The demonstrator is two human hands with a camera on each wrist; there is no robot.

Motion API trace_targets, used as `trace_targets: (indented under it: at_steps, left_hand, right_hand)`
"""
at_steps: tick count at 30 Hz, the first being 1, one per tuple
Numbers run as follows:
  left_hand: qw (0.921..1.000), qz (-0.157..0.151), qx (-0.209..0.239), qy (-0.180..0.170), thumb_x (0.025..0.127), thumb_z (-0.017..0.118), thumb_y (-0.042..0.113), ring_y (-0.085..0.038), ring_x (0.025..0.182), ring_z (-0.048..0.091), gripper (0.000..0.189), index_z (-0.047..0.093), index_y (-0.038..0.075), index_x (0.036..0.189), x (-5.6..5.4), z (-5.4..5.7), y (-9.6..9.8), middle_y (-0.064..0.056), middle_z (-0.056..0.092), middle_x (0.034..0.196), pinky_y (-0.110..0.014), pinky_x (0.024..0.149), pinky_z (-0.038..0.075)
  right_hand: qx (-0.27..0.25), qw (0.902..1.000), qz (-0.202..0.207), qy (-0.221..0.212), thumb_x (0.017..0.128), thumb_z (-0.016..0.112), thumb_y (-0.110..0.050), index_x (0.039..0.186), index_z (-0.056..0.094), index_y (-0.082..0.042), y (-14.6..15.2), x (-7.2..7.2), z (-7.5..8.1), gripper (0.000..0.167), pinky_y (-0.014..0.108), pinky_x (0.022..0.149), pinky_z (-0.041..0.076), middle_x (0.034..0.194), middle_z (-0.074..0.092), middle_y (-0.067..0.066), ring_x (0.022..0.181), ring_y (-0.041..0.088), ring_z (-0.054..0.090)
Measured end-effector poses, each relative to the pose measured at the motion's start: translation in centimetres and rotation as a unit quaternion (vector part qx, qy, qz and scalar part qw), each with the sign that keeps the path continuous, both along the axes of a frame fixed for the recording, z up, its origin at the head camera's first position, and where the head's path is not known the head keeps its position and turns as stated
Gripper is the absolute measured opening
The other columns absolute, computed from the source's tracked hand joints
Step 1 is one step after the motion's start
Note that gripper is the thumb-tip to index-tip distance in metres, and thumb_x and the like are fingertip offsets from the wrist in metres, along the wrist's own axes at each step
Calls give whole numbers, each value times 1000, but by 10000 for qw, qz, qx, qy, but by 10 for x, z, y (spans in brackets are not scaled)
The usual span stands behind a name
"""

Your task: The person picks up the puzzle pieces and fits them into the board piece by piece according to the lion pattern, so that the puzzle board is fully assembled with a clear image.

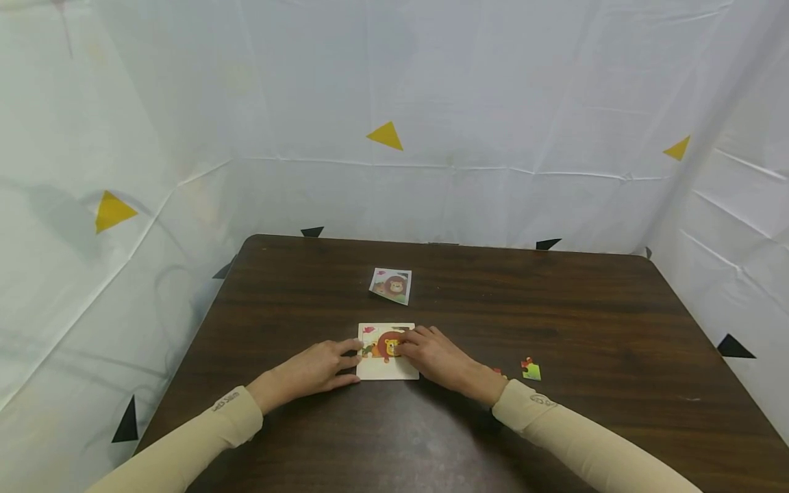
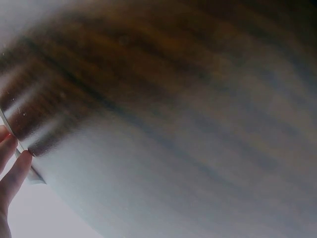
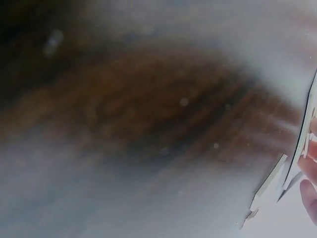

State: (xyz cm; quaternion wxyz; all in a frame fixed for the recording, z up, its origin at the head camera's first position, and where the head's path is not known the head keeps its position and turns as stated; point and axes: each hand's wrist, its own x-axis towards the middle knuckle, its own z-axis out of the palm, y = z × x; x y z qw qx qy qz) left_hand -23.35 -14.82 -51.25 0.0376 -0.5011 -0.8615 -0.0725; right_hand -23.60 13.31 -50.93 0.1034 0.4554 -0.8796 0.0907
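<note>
A small pale puzzle board [image 1: 387,372] with a lion picture lies at the middle of the table, its lower part bare. My left hand [image 1: 314,370] is at its left side, with spread fingers touching the edge; the left wrist view shows fingertips [image 2: 22,161] along that edge. My right hand [image 1: 440,359] reaches over the board's right side, its bent fingers on the lion's face. In the right wrist view, fingers [image 3: 309,167] meet thin pale piece edges above the board [image 3: 298,144]; I cannot tell whether they pinch a piece.
Loose puzzle pieces [image 1: 531,370] lie on the table to the right, one partly hidden behind the right wrist. Beyond the board is a lion picture card [image 1: 391,285] with a curled lower edge. White sheeting [image 1: 493,103] surrounds the dark wooden table [image 1: 296,294].
</note>
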Motion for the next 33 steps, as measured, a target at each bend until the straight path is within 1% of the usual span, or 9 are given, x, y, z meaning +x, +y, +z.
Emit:
trace_targets:
  at_steps: [6, 15, 21, 27, 33]
  left_hand:
    - [10000, 8, 6, -7, 93, 63, 37, -20, 97, 66, 39, 70, 8, 119, 1, 0, 0, -10, 56, 129, -34, 83, 55]
    - [10000, 0, 30, -34, 93, 63, 37, -20, 98, 66, 40, 69, 7, 119, 0, 0, 0, -10, 56, 129, -34, 83, 55]
    - [10000, 3, 10, -7, 93, 64, 37, -19, 97, 65, 40, 69, 8, 119, -1, 0, 0, -10, 56, 129, -33, 84, 55]
    - [9999, 78, -99, -110, 92, 64, 39, -20, 99, 65, 41, 69, 9, 120, 0, 2, 0, -10, 55, 129, -33, 86, 54]
    - [9997, 89, -91, -192, 92, 64, 38, -20, 100, 65, 41, 69, 9, 120, 1, 4, 0, -10, 56, 130, -34, 86, 54]
  right_hand:
    - [56, 9999, -23, -100, 90, 69, -12, 111, 72, -16, 0, 1, 3, 22, 42, 84, 49, 118, 64, 6, 105, 24, 58]
    - [313, 9994, -168, -6, 90, 68, -13, 114, 72, -19, 0, 2, 4, 25, 37, 76, 48, 121, 62, 5, 104, 22, 57]
    - [249, 9996, -143, -68, 89, 69, -12, 112, 73, -17, 0, 0, 5, 23, 38, 74, 50, 120, 62, 7, 102, 23, 58]
    - [113, 9989, -190, -402, 88, 71, -13, 111, 73, -16, 0, -1, 7, 23, 38, 78, 50, 120, 62, 7, 106, 23, 57]
    - [-107, 9989, -106, -449, 90, 68, -13, 111, 71, -14, 2, -1, 7, 20, 39, 75, 49, 118, 64, 6, 104, 21, 58]
